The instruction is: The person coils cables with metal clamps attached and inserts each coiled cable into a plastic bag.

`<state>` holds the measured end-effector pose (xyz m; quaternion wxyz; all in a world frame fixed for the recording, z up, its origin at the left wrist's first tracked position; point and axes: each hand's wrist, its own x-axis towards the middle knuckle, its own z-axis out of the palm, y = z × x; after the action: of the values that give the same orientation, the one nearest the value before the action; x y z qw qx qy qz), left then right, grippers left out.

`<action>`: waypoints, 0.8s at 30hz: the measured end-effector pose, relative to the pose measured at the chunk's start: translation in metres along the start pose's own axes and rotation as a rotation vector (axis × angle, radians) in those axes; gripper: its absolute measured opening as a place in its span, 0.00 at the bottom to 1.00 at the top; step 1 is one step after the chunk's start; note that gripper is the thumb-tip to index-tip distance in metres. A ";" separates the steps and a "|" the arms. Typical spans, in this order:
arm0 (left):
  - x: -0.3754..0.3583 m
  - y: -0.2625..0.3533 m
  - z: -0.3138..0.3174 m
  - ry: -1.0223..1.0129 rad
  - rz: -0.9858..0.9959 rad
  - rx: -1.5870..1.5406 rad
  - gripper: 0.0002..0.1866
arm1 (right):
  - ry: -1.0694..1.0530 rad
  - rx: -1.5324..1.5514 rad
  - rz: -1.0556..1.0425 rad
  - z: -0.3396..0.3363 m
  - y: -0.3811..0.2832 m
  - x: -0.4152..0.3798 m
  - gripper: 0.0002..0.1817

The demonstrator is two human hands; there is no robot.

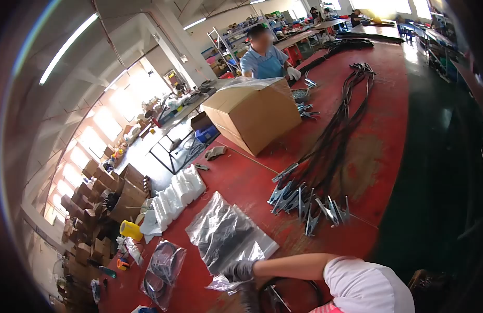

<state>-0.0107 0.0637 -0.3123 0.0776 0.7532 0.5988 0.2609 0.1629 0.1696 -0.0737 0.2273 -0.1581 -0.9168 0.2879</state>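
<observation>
A grey glove covers my right hand (238,271), which reaches in from the lower right. Its fingers are closed on the near edge of a clear plastic bag (233,237) lying flat on the red table. Just below it is my left hand (248,297), in a dark glove and partly cut off by the bottom edge; its fingers are hidden. Beside the hands, under my right forearm, lies a coiled black cable (299,284) with a metal clamp (277,298). Left of the bag, a filled clear bag (164,268) holds coiled dark cable.
Long black cables (335,135) with several metal clamps (304,203) stretch along the red table (252,172). A large cardboard box (257,115) stands farther back, with a co-worker (265,55) behind it. White plastic bundles (179,193) and a yellow roll (130,230) line the left edge.
</observation>
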 end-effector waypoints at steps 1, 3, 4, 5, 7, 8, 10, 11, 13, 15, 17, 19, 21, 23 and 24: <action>-0.002 0.007 -0.006 -0.019 -0.044 -0.023 0.21 | -0.293 -0.122 0.057 -0.016 -0.018 -0.019 0.13; -0.006 0.035 -0.026 -0.063 -0.135 -0.068 0.20 | -0.192 -0.015 0.115 0.017 0.003 -0.037 0.26; -0.001 0.055 -0.041 -0.078 -0.178 -0.088 0.20 | -0.197 -0.014 0.129 0.032 0.009 -0.043 0.26; 0.005 0.071 -0.055 -0.089 -0.221 -0.103 0.19 | -0.101 0.021 0.174 0.039 0.010 -0.047 0.22; 0.016 0.100 -0.086 -0.101 -0.306 -0.129 0.19 | -0.006 0.048 0.218 0.030 0.006 -0.051 0.17; 0.021 0.114 -0.100 -0.108 -0.348 -0.141 0.18 | 0.004 0.026 0.273 0.003 -0.008 -0.056 0.15; 0.027 0.141 -0.124 -0.122 -0.436 -0.171 0.18 | 0.131 -0.080 0.431 0.024 0.011 -0.044 0.08; 0.027 0.158 -0.136 -0.127 -0.482 -0.187 0.18 | 0.123 -0.086 0.432 0.020 0.008 -0.043 0.08; 0.026 0.181 -0.148 0.111 -0.357 0.003 0.18 | 0.385 -0.136 0.145 0.005 -0.004 -0.043 0.04; 0.023 0.197 -0.153 0.560 -0.091 0.405 0.18 | 0.227 -0.302 0.194 -0.004 -0.021 -0.039 0.04; 0.027 0.194 -0.136 0.974 -0.201 0.010 0.21 | 0.299 -0.338 -0.083 0.002 -0.031 -0.036 0.05; 0.043 0.198 -0.157 0.670 0.006 0.478 0.23 | 0.254 -0.338 -0.074 0.022 -0.020 -0.025 0.06; 0.054 0.175 -0.155 0.589 0.024 0.713 0.13 | 0.178 -0.237 -0.026 0.028 -0.006 -0.016 0.06; 0.052 0.141 -0.147 0.600 -0.280 0.386 0.12 | 0.128 -0.366 -0.022 0.016 -0.017 -0.019 0.08; 0.052 0.131 -0.151 0.418 -0.414 0.330 0.12 | 0.102 -0.496 0.015 0.007 -0.022 -0.028 0.09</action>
<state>0.0359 0.0477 -0.1117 -0.1186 0.5483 0.7760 0.2883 0.1792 0.1373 -0.0747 0.2254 -0.2302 -0.9455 0.0474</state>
